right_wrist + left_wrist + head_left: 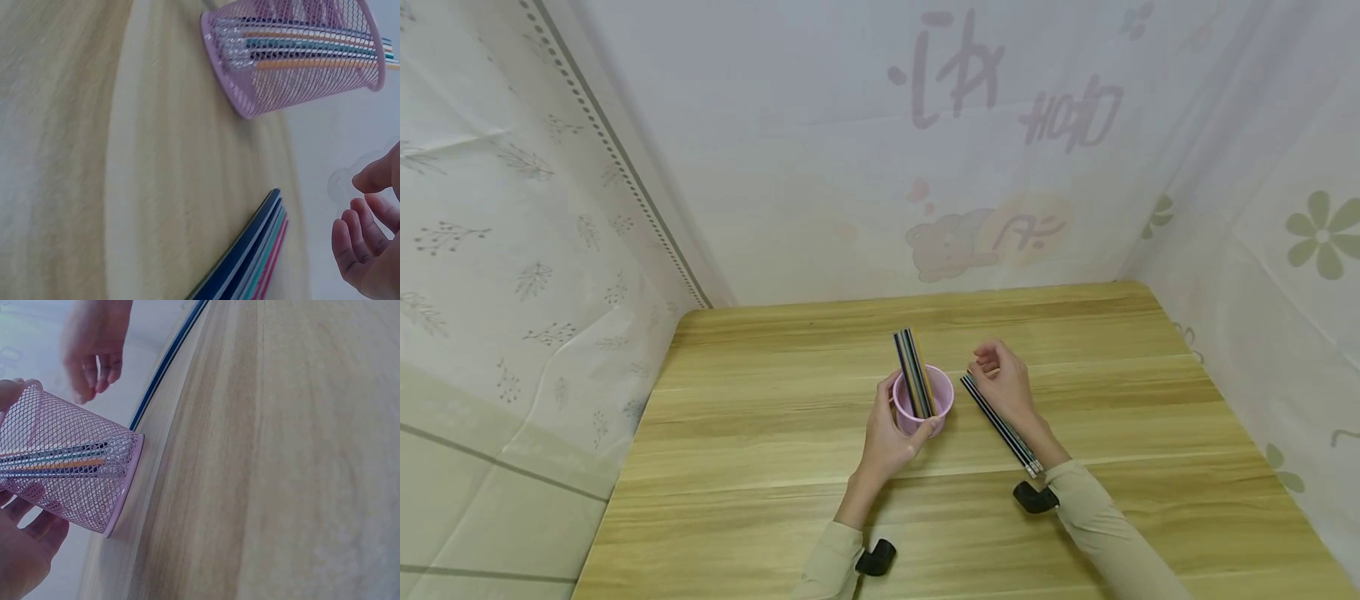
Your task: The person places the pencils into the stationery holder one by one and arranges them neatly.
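Pink mesh cup, upright, base at the surface; whether its full weight rests there, cannot tell. Position: inside the grip of the left hand, thumb laid over the near rim, fingers curled round the wall on the other side.

Bundle of pencils in the cup, dark, teal and yellow-orange among them. They lean together away from the person, upper ends well above the rim; silvery ends down at the base, seen through the mesh.

Right hand to the right of the cup and apart from it. Fingers loosely bent, close side by side, thumb held off from them; a gap shows between thumb and fingertips in the right wrist view.

Loose pencils lie side by side on the surface, slanting from near the cup back toward the right forearm, silvery ends nearest the person. Dark blue, teal and pink seen close up. Their far ends sit just beside the right fingers in the head view; both wrist views show the hand raised clear of them.
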A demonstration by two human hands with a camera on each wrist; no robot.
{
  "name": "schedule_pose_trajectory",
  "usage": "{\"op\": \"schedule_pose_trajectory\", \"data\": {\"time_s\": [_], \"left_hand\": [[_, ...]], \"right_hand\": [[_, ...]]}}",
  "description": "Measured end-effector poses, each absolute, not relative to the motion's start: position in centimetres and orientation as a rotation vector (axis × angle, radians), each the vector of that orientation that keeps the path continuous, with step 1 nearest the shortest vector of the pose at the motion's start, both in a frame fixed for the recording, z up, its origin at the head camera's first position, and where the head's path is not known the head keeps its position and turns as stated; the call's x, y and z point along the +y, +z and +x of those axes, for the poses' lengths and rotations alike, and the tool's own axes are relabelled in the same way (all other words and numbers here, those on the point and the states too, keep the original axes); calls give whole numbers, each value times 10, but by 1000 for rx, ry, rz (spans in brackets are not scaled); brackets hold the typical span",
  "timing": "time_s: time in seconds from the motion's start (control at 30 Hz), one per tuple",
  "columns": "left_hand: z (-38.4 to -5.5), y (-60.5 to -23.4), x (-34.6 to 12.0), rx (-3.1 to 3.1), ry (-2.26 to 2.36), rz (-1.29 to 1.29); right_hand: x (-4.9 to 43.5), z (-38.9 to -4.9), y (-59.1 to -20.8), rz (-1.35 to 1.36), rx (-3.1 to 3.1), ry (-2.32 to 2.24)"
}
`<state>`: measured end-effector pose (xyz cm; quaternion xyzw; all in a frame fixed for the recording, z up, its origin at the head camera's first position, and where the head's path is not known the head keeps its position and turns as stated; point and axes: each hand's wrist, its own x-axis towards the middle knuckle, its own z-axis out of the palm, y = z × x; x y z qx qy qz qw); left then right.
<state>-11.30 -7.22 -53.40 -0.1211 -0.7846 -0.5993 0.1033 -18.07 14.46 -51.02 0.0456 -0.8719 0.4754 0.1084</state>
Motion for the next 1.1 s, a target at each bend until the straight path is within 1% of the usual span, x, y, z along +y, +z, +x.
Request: {"op": "schedule_pose_trajectory", "data": {"time_s": [0.2, 0.5, 0.83, 1.1], "left_hand": [[-113, -534, -73, -2332, -1790, -339], [-113, -535, -72, -2274, -1794, -363], [-109, -522, -68, -2234, -1795, -385], [-113, -534, -71, -2251, -1802, -384]], "right_hand": [[150, -179, -518, 76, -2600, 1401], [159, -179, -531, 61, -2632, 1371], [168, -176, -537, 41, -2731, 1284], [170, -177, -536, 75, -2814, 1203]]}}
